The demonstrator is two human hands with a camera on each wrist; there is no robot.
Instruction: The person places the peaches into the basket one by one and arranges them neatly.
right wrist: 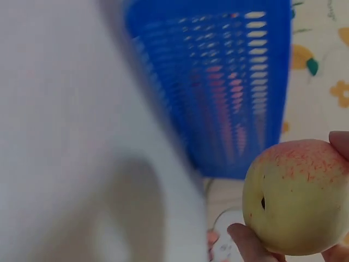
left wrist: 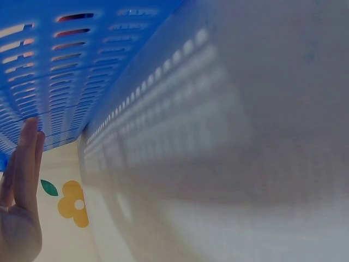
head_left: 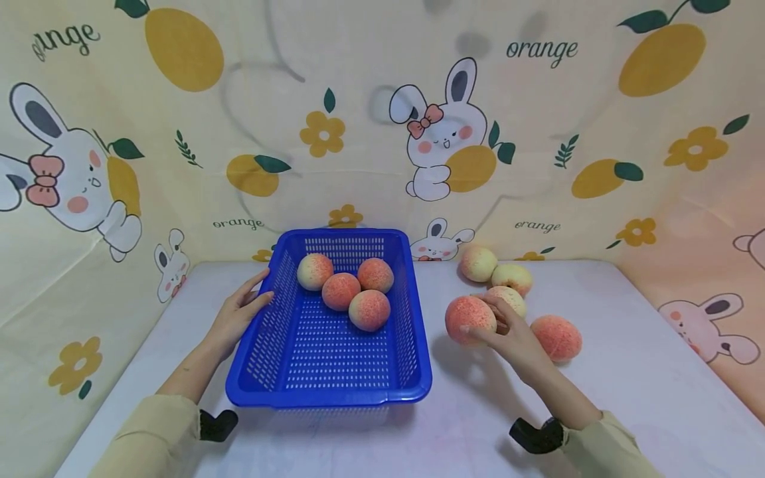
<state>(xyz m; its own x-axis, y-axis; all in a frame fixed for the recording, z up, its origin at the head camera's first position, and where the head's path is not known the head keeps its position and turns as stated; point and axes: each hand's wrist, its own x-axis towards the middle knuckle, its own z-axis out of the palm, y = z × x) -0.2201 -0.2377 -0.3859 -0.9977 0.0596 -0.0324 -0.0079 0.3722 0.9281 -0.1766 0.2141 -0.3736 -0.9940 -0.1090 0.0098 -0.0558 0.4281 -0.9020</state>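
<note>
In the head view, my right hand (head_left: 508,338) grips a red-and-yellow peach (head_left: 469,320) to the right of the basket. The right wrist view shows that peach (right wrist: 300,199) from its pale side, a small dark hollow in it, with fingertips around it. A blue perforated basket (head_left: 329,398) stands in the middle, several peaches (head_left: 340,292) lying toward its far end. My left hand (head_left: 236,315) rests on the basket's left rim. Seen from the left wrist, its straight fingers (left wrist: 27,169) lie against the outer basket wall (left wrist: 71,71).
To the right of the basket lie more peaches: a pale one (head_left: 478,264) at the back, another (head_left: 512,279) beside it, one partly behind my right hand, and a redder one (head_left: 556,337) nearer. A cloth printed with rabbits and oranges (head_left: 358,179) hangs behind the white table (head_left: 466,431).
</note>
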